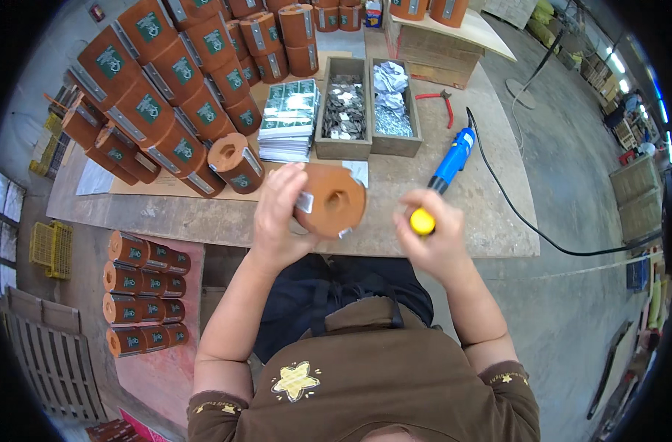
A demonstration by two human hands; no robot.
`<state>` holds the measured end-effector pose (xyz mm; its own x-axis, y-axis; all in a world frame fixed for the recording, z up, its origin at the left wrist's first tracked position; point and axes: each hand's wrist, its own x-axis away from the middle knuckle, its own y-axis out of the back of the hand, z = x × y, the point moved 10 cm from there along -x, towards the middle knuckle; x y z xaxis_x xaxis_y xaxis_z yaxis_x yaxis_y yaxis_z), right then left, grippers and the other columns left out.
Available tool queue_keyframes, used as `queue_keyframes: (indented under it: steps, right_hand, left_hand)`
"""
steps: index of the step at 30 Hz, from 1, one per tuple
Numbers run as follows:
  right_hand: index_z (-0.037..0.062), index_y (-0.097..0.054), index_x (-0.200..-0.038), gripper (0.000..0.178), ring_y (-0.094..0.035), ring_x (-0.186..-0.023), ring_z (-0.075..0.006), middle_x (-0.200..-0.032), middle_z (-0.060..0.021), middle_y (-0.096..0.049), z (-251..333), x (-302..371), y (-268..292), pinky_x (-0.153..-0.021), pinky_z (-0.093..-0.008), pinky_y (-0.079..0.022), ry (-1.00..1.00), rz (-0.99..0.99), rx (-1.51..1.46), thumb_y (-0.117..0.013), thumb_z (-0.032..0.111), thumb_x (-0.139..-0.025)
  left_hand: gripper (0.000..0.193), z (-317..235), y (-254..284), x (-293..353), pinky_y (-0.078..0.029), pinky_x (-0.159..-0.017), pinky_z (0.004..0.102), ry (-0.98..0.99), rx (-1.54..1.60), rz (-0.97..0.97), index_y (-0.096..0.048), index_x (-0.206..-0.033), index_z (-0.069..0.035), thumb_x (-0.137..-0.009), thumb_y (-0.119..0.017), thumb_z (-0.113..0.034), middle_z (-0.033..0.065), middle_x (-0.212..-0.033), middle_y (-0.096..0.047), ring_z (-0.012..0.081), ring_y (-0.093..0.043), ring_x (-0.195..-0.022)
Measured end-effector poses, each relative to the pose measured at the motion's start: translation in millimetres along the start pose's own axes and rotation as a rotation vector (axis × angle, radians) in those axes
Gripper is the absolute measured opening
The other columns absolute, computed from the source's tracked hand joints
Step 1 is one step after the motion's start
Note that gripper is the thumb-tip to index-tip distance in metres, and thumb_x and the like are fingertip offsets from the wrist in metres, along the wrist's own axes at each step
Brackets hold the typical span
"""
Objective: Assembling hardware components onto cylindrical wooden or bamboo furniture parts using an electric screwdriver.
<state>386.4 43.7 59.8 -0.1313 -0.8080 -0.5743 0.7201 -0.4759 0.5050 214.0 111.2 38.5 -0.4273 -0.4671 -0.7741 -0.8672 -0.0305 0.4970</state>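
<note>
In the head view, the left hand (275, 214) holds a brown cylinder (322, 197) in its fingers (292, 181), over the near edge of the bench (490, 221). The right hand (442, 228) closes around a yellow-tipped piece (423, 221), in line with a blue tool (456, 156).

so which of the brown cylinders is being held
The brown cylinder in the left hand, its holed end facing the camera; the others are all unheld.

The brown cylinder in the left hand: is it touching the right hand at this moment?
Apart. The head view shows a visible strip of tabletop between the brown cylinder and the right hand.
</note>
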Motion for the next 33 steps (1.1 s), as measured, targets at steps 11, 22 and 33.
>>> queue_keyframes:
  steps: [11, 22, 33]
  right_hand:
    - [0.0060, -0.044, -0.084, 0.013, -0.053, -0.063, -0.0117, -0.065, -0.0044, -0.051, -118.8, 39.0, 162.2, -0.059, -0.0238, -0.043, -0.168, -0.882, -0.371, -0.057, 0.006, -0.084]
    - [0.0069, -0.044, -0.080, 0.018, -0.049, -0.087, -0.0215, -0.085, -0.0068, -0.053, -132.0, 89.4, 104.2, -0.091, -0.0448, -0.040, 0.129, -0.509, 0.139, -0.061, 0.002, -0.077]
    - [0.0048, -0.057, -0.087, 0.031, -0.039, -0.108, -0.0381, -0.110, -0.0164, -0.048, -152.8, 82.4, 30.1, -0.092, -0.0464, -0.031, -0.061, 0.140, 0.466, -0.071, 0.017, -0.062]
  left_hand:
    - [0.096, 68.7, -120.7, 93.1, -0.039, -0.093, 0.0355, 0.720, 0.567, 0.069, -0.023, -0.128, -0.006, -0.053, -0.082, -0.015, 0.0137, -0.120, -0.044, 0.0240, -0.047, -0.111]
    - [0.044, 76.3, -14.8, 97.9, -0.041, -0.083, 0.0330, 0.586, 0.040, 0.046, -0.050, -0.109, -0.001, -0.069, -0.068, -0.008, 0.0141, -0.108, -0.051, 0.0260, -0.051, -0.098]
    - [0.020, 101.8, 6.7, 165.3, -0.046, -0.059, 0.0287, 0.861, -0.066, 0.230, -0.059, -0.085, -0.001, -0.067, -0.068, -0.002, 0.0092, -0.079, -0.054, 0.0193, -0.055, -0.063]
